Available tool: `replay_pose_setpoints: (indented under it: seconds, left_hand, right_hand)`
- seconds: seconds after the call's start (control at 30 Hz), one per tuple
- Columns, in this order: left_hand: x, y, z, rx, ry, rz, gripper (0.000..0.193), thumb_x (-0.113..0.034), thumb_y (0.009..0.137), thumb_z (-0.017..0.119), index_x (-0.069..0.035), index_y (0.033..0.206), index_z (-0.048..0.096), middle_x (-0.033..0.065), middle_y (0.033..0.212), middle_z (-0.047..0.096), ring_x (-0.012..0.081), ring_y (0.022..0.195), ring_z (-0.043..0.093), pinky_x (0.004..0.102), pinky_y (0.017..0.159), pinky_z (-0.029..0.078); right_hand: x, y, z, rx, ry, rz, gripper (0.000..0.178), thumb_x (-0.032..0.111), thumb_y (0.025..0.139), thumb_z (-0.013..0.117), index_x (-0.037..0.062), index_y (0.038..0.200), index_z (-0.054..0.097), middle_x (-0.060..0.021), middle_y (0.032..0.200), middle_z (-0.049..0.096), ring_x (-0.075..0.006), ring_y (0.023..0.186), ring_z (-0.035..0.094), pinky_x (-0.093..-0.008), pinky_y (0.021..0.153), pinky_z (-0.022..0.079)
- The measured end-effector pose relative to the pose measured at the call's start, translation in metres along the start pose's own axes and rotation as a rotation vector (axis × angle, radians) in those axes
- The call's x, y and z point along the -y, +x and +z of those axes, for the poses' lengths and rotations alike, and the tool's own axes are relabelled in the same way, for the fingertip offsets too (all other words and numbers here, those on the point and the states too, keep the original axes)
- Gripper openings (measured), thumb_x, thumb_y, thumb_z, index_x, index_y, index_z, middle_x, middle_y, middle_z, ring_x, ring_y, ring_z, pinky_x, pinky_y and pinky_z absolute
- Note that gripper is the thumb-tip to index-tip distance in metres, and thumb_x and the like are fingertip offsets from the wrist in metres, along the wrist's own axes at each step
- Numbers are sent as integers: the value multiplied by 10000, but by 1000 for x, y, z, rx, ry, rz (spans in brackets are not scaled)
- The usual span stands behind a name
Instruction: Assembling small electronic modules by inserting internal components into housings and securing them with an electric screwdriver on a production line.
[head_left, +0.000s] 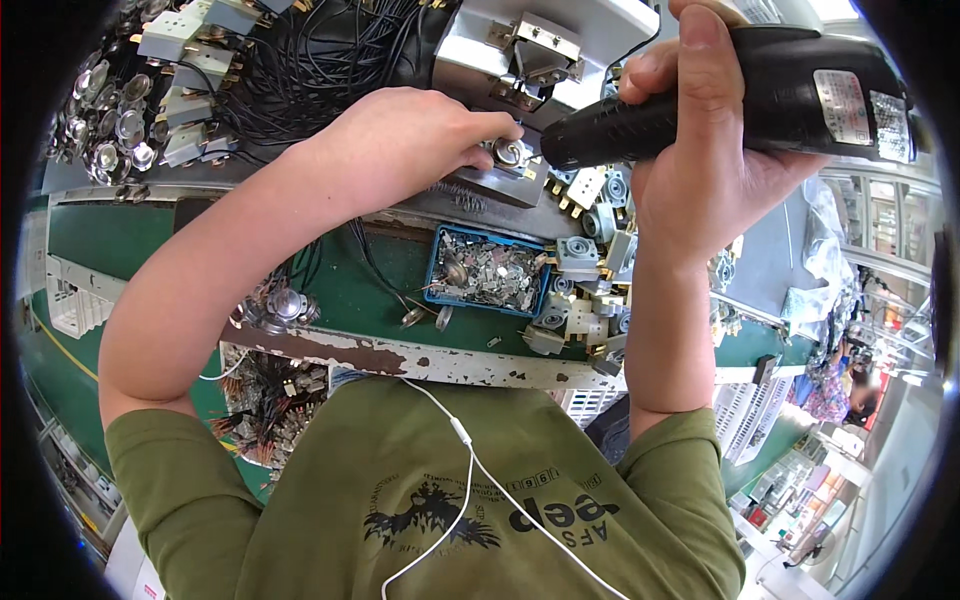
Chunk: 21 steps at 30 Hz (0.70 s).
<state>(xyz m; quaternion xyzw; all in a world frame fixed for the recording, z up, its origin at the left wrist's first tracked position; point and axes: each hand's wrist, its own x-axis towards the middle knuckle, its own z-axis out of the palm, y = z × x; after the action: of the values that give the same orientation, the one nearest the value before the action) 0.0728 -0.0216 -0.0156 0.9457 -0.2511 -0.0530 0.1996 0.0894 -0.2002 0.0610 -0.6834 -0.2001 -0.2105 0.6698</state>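
Note:
My left hand [405, 140] reaches across the bench, thumb and index finger closed around a small round metal part [512, 153]. That part sits on a metal block [510, 187]. In my right hand [700, 150] is a black electric screwdriver [610, 130], gripped around its body. Its tapered front end points left, close beside the round part; the very tip cannot be made out. Just right of the block lie several white and grey switch-like parts [578, 250] with brass terminals.
A blue tray [433, 268] of small metal pieces stands near the bench edge [450, 368]. Black cables [310, 80] and round silver parts [110, 120] are piled at far left. Behind the block is a metal machine [540, 60]. A coil spring [465, 198] lies before it.

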Motion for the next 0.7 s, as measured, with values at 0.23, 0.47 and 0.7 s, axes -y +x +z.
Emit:
replay_pose_setpoints:
  seconds: [0.23,0.47,0.7]
  left_hand:
    - [3,2,-1,-9,4,20,281,-287,975,655,-190,1239,653,145,873,724,364,829,712,478,713,550]
    - [2,3,-2,12,7,-5,301,-266,989,641,-206,1283,647,143,950,739,353,876,719,471,742,560]
    - [1,-1,5,3,54,-13,294,-247,951,666,-166,1232,642,109,950,715,330,920,702,466,775,555]
  right_hand:
    - [-24,11,5,146,934,-92,207,16,930,733,-54,1089,620,-91,833,672,-131,568,619,-260,516,492]
    - [-7,-3,6,46,23,-109,229,10,925,739,-58,1109,621,-90,837,677,-128,578,626,-257,524,506]
    - [-8,-4,9,160,-34,-238,265,44,934,743,-48,1136,600,-87,814,671,-123,554,619,-248,495,502]
